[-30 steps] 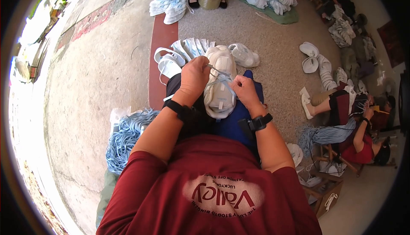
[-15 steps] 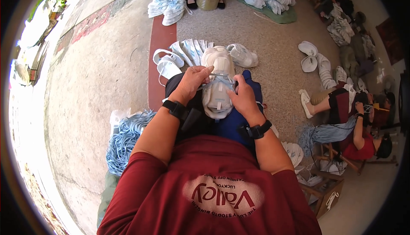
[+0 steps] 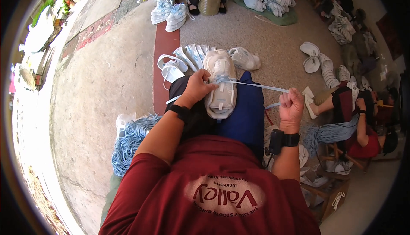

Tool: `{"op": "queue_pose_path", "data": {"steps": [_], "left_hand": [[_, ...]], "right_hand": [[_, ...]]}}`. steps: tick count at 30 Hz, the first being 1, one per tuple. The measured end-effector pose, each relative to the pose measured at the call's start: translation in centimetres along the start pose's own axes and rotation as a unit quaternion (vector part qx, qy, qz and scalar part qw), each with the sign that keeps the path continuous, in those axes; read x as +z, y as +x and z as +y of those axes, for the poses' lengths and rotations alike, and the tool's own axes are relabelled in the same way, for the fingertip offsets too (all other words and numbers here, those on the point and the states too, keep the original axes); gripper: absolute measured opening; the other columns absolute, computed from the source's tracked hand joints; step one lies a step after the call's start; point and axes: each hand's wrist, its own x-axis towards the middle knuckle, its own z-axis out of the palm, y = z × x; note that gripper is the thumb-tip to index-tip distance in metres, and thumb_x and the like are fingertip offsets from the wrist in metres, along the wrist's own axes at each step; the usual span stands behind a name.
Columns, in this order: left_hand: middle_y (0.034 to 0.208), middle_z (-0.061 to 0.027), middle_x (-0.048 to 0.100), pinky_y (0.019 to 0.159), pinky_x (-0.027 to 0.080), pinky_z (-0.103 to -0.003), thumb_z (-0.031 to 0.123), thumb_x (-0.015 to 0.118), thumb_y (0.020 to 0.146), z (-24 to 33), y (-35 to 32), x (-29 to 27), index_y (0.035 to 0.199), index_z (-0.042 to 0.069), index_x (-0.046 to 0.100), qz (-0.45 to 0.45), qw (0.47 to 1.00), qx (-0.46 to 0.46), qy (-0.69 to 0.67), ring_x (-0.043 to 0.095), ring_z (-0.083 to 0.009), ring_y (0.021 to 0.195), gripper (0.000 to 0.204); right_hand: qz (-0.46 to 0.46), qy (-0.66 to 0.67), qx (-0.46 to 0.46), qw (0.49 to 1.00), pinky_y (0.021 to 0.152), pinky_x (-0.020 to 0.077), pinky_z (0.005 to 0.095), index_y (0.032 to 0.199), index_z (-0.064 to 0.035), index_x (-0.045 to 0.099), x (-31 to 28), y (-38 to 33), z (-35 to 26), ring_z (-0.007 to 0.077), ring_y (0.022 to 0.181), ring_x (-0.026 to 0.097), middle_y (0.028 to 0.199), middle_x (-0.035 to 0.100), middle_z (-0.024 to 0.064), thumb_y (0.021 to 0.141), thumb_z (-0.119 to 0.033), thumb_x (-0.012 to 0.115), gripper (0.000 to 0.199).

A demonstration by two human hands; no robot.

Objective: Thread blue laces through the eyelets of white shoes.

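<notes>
A person in a dark red shirt point(image 3: 222, 192) fills the lower centre of the frame, forearms reaching up toward a pale sneaker point(image 3: 220, 83) that rests sole-down on the lap, toe pointing to the top of the picture, at centre frame. The left hand point(image 3: 197, 87) presses against the shoe's left side, fingers curled over the upper where the light blue lace point(image 3: 256, 85) crosses it, pinning the lace there. The right hand point(image 3: 291, 103), out at centre right and well apart from the shoe, is clenched in a fist around the other end of the lace, which runs taut in a straight line from the shoe to the fist. Both wrists carry black bands. A blue cloth point(image 3: 243, 115) covers the right knee, just beside the sneaker.

At lower left a heap of light blue laces point(image 3: 130, 141) lies on the concrete floor point(image 3: 98, 85) by the person's hip. Just beyond the knees, a cluster of white shoe uppers point(image 3: 183, 60) fans out on the ground, with another white sneaker point(image 3: 244, 58) to its right. At centre right a second person point(image 3: 354, 115) sits low, holding a bundle of blue laces point(image 3: 329, 133). More white shoes point(image 3: 324, 66) lie scattered at upper right, and further piles point(image 3: 171, 13) sit along the top edge.
</notes>
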Motion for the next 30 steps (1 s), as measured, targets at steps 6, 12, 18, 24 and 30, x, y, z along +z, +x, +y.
{"op": "queue_pose_path", "data": {"steps": [6, 12, 18, 24, 30], "left_hand": [[0.082, -0.016, 0.061, 0.065, 0.046, -0.036, 0.024, 0.069, 0.073, 1.9, -1.8, 1.0, 0.086, -0.001, 0.059, 0.072, 0.967, 0.062, 0.235, 0.055, -0.0294, 0.067, 0.03], [0.059, 0.0056, 0.052, 0.049, 0.037, -0.022, 0.008, 0.065, 0.082, 5.2, -5.7, -7.9, 0.066, 0.001, 0.059, 0.043, 0.988, 0.002, -0.147, 0.044, -0.003, 0.057, 0.018], [0.061, -0.003, 0.059, 0.052, 0.042, -0.026, 0.013, 0.067, 0.079, 4.9, -8.7, -6.4, 0.072, 0.001, 0.062, -0.012, 0.998, 0.051, 0.043, 0.054, -0.0085, 0.057, 0.014], [0.067, -0.008, 0.057, 0.058, 0.046, -0.036, 0.018, 0.065, 0.076, 5.6, -9.0, -4.1, 0.071, 0.005, 0.061, -0.092, 0.934, 0.268, 0.217, 0.058, -0.0261, 0.065, 0.014], [0.066, -0.0074, 0.057, 0.057, 0.046, -0.036, 0.018, 0.066, 0.074, 5.8, -9.1, -3.3, 0.068, 0.006, 0.06, -0.087, 0.927, 0.28, 0.234, 0.057, -0.026, 0.064, 0.015]], "right_hand": [[0.115, -0.113, 0.055, 0.985, 0.042, 0.0222, 0.0212, 0.064, -0.0071, 0.049, -6.4, -3.1, -0.2, 0.0058, 0.043, 0.028, 0.053, 0.037, -0.0031, 0.083, -0.003, 0.058, 0.021], [0.199, -0.237, 0.1, 0.946, 0.042, 0.0236, 0.0216, 0.064, -0.0071, 0.051, -9.4, -3.2, 1.3, 0.0063, 0.043, 0.032, 0.054, 0.042, -0.0023, 0.081, -0.006, 0.061, 0.019], [0.097, -0.494, 0.191, 0.843, 0.046, 0.0322, 0.025, 0.069, -0.0044, 0.054, -9.9, -2.0, 1.6, 0.0104, 0.048, 0.043, 0.056, 0.048, 0.0008, 0.077, -0.007, 0.063, 0.012], [-0.094, -0.725, -0.015, 0.682, 0.069, 0.0441, 0.0385, 0.091, -0.0017, 0.054, -2.1, -0.2, 3.7, 0.0322, 0.077, 0.055, 0.084, 0.056, 0.0163, 0.073, -0.003, 0.061, 0.019], [-0.184, -0.741, -0.134, 0.632, 0.07, 0.0468, 0.0411, 0.083, -0.0003, 0.057, 5.7, 2.8, 10.4, 0.0341, 0.078, 0.056, 0.08, 0.056, 0.0171, 0.074, -0.006, 0.059, 0.011]]}}
